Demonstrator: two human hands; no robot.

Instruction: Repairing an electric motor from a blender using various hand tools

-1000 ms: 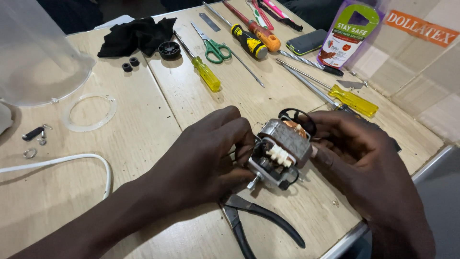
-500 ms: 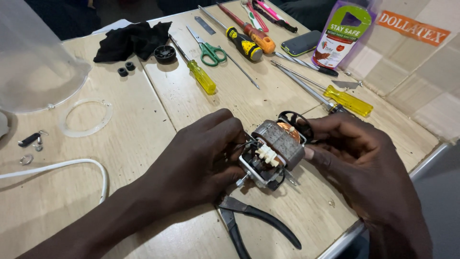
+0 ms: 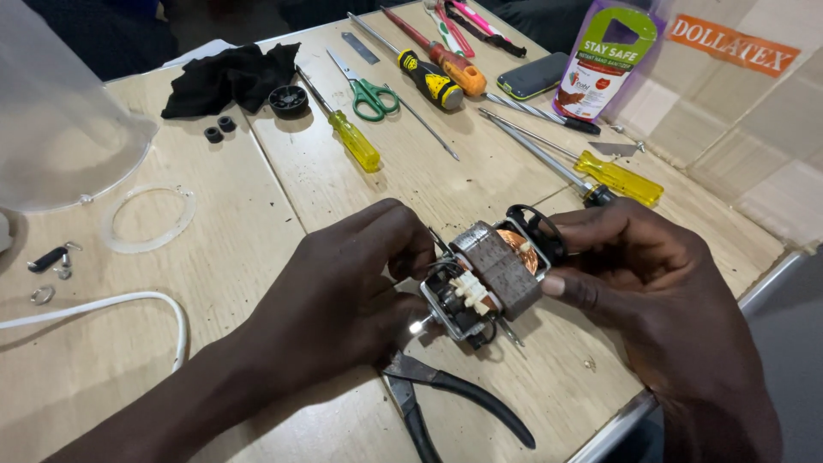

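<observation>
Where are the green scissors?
In the head view, the green-handled scissors lie at the far middle of the wooden table, between the yellow-handled screwdriver and the black-and-yellow screwdriver.

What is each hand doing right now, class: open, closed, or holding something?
Left hand: closed on one end of the small electric motor.
Right hand: closed on the motor's other end, thumb on its metal core.
</observation>
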